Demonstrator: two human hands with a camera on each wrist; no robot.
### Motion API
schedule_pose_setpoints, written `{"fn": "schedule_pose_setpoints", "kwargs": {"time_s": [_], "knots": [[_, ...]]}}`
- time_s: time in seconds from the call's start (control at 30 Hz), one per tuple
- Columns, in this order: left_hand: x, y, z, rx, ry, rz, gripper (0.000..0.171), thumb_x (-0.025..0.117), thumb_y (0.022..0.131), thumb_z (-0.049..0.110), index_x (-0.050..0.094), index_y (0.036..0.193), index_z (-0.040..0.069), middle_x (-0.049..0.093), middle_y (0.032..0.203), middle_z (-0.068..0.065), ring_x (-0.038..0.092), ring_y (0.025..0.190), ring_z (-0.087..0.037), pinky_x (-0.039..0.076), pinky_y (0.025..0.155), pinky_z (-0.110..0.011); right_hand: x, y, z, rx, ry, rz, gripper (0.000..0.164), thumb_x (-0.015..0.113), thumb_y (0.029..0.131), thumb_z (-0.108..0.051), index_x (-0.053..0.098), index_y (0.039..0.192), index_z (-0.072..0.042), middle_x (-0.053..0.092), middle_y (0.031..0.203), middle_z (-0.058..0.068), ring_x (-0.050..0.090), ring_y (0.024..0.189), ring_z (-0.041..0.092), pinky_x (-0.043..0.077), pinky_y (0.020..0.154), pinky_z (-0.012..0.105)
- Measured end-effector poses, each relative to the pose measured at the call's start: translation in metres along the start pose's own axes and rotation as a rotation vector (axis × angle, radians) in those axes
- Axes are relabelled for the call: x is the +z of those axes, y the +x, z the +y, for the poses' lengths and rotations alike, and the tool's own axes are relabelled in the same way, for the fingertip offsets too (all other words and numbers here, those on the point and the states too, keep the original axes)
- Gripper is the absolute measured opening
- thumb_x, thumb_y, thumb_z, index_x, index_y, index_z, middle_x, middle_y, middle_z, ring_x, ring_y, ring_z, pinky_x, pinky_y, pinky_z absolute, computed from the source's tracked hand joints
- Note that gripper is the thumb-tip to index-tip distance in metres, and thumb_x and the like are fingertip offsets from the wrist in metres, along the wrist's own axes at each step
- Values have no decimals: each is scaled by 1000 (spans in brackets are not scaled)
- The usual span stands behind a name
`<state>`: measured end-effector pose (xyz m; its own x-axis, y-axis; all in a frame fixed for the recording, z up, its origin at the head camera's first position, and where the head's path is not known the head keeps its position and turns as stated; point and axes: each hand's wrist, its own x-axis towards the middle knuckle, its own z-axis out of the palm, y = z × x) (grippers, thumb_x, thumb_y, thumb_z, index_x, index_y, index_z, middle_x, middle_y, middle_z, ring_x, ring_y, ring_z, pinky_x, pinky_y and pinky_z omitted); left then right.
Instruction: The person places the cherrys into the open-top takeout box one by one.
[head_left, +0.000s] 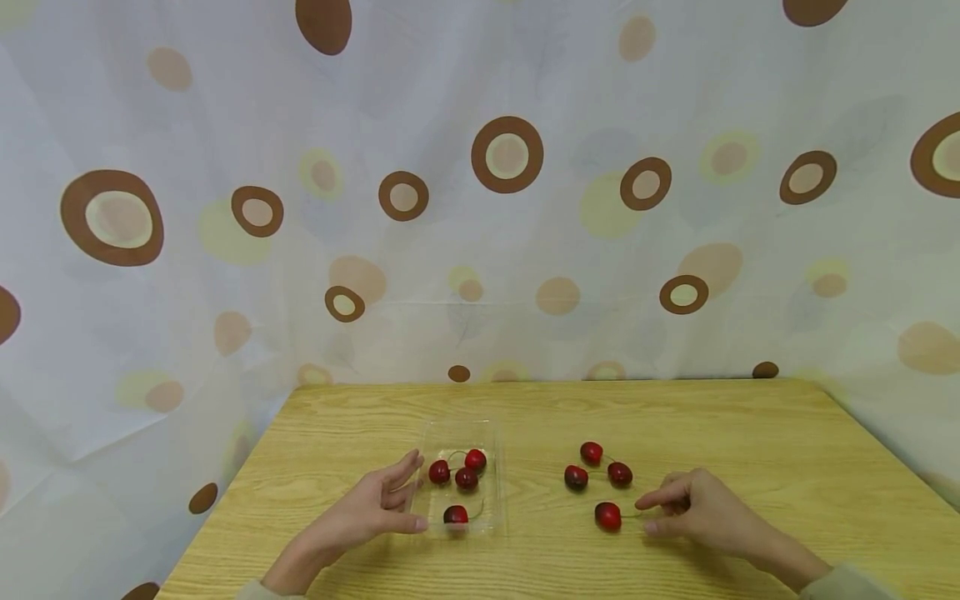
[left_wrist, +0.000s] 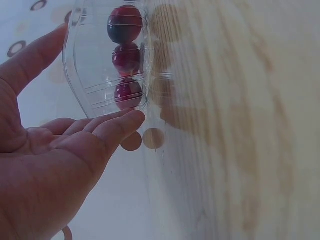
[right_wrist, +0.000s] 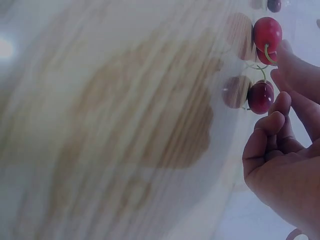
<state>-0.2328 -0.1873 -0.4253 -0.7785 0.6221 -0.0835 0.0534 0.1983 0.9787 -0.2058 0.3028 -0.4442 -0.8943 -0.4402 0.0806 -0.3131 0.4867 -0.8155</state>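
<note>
Pale sleeves (head_left: 847,583) come in at about seven and four o'clock in the head view; the left hand (head_left: 375,504) lies just beyond the first, at roughly half past eight from a clear plastic box (head_left: 453,432), its thumb and fingers spread apart along the box's side; I cannot tell how firmly they press it. Inside the box are boxed cherries (head_left: 467,478), four in all; three sit together towards its twelve o'clock end, with the fourth at six o'clock, against the near wall.

At three o'clock from the box, well apart from it, four more lie on the wooden table (head_left: 750,433); the nearest cherry (head_left: 608,516) has its stem (head_left: 632,515) pointing to three o'clock, where the right hand (head_left: 697,512) reaches it; thumb and forefinger stand slightly apart at the stem's end, and I cannot tell whether they pinch it; the other fingers are curled in. The three remaining cherries (head_left: 619,474) sit close together, between ten and one o'clock from that one; behind everything, at twelve, hangs a spotted cloth (head_left: 480,250).
</note>
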Motion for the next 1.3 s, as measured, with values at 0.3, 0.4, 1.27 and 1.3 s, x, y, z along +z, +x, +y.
{"fn": "schedule_pose_setpoints", "kwargs": {"time_s": [0.3, 0.4, 1.27, 1.3], "knots": [[0, 0, 1, -9, 7, 10, 99, 73, 101, 11, 0, 165, -6, 3, 172, -28, 18, 154, -48, 28, 121, -56, 1, 2, -3, 14, 0, 4, 19, 84, 91, -9, 83, 106, 2, 67, 83, 0, 45, 67, 7, 38, 57, 25], [0, 0, 0, -7, 13, 12, 99, 73, 101, 11, 0, 166, -5, 3, 172, -28, 18, 154, -48, 29, 121, -55, 1, 2, -2, 14, -9, 12, 16, 84, 90, -10, 83, 103, 0, 68, 83, 0, 46, 67, 7, 39, 57, 24], [-1, 1, -1, -4, 0, 14, 99, 74, 100, 9, 0, 165, -7, 3, 171, -29, 18, 154, -48, 29, 121, -54, 2, 7, -3, 9, 3, 20, 10, 81, 93, -7, 84, 100, -1, 71, 87, 2, 54, 72, 8, 46, 61, 24], [-1, 1, -1, -4, 1, 15, 99, 74, 100, 9, 0, 165, -7, 3, 171, -29, 18, 154, -48, 30, 120, -54, 2, 7, -3, 11, 0, 24, 9, 81, 93, -7, 84, 100, -2, 71, 87, 1, 54, 72, 8, 46, 61, 24]]}}
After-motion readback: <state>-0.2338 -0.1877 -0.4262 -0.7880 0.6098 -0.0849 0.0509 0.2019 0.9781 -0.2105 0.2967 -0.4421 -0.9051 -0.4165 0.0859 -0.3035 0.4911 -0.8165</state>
